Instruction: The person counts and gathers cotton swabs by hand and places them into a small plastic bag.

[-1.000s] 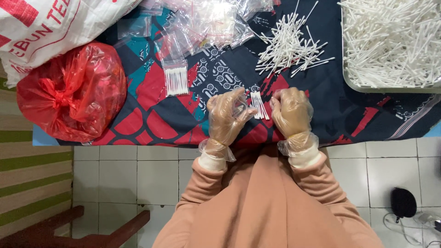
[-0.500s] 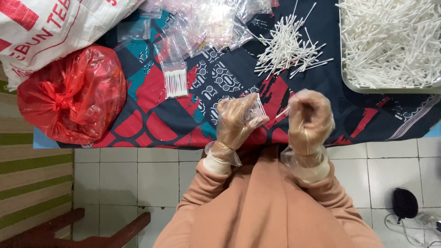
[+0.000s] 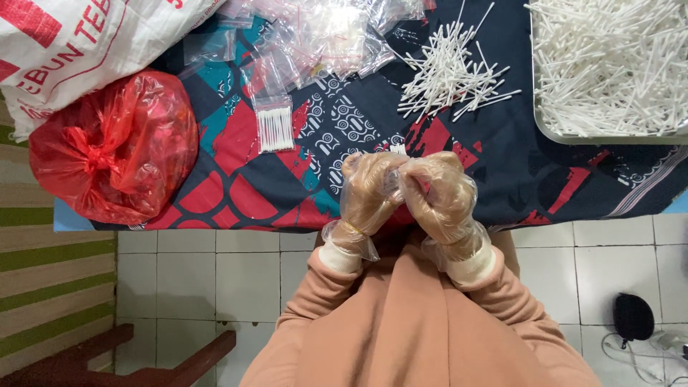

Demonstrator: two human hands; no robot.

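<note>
Both hands, in loose clear gloves, were closed together over a small clear bag of cotton swabs (image 3: pixel 396 152): the left hand (image 3: pixel 367 195) and right hand (image 3: pixel 443 195) pinched it near the worktop's (image 3: pixel 502 179) near edge. The slack gloves could have slipped on the slick plastic, and the swabs might have spilled onto the tiled floor (image 3: pixel 215 279). A filled bag (image 3: pixel 274 127) lay to the far left.
</note>
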